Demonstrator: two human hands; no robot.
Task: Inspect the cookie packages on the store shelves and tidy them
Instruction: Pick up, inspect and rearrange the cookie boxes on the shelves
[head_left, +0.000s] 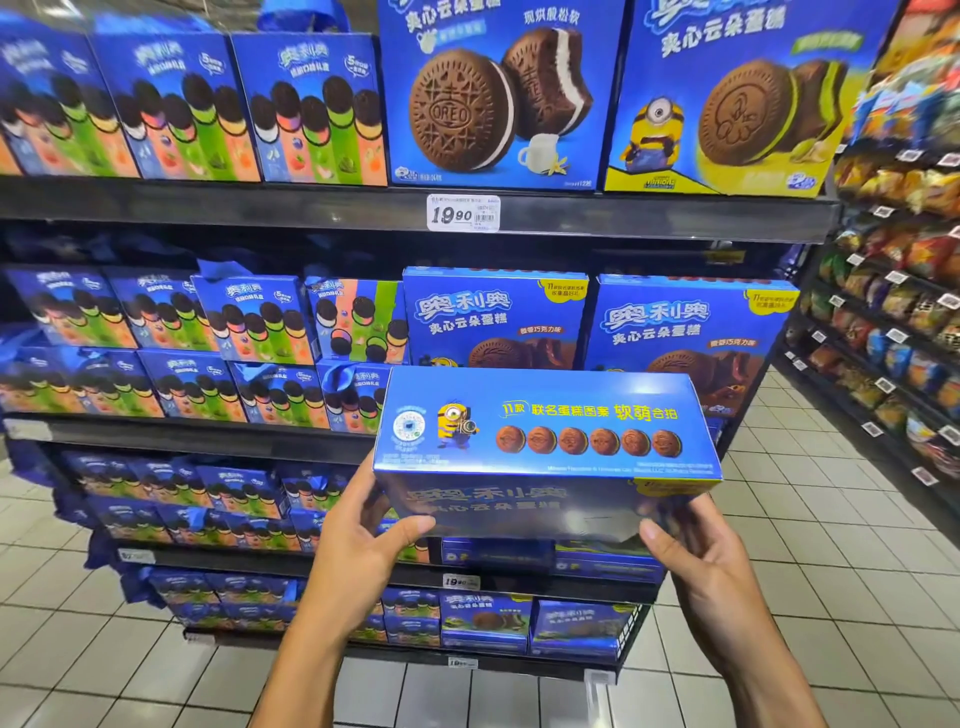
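Head view is showing me holding a blue cake box (545, 431) between both hands; my left hand (358, 545) is gripping its left end, my right hand (696, 551) its right, just before the shelf (208, 208).

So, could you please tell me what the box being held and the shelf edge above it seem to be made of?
The blue box looks like glossy printed cardboard: crisp folded edges, light glare on its faces. The shelf edge looks like dark painted metal, smooth and matte, though coated plastic is possible.
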